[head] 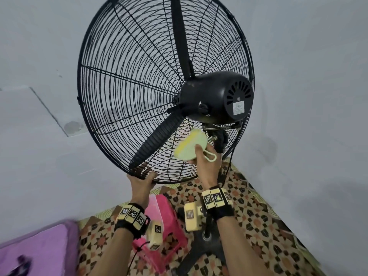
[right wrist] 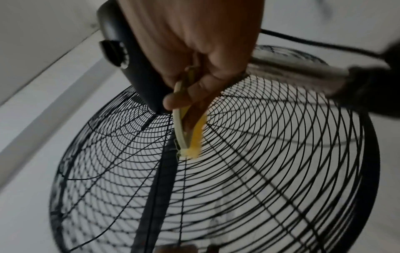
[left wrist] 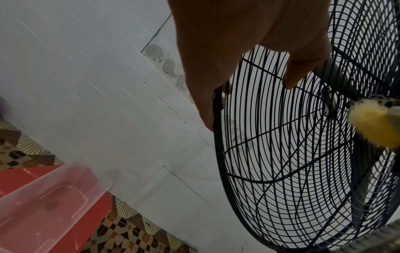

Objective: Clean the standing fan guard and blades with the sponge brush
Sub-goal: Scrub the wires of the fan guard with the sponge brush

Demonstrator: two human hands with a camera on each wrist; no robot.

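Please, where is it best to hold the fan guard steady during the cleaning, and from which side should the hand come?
Probably the thick outer rim at the bottom of the guard, approached from below. The rim is a sturdy hoop, while the inner wires look thin. The left hand already grips there, well clear of the sponge brush in the right hand.

head: behind fan guard (head: 127,86), looking up | wrists: close, along hands | shared: guard

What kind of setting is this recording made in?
Probably a room in a home: a patterned tile floor, plain pale walls, a black standing fan and a pink plastic container on the floor.
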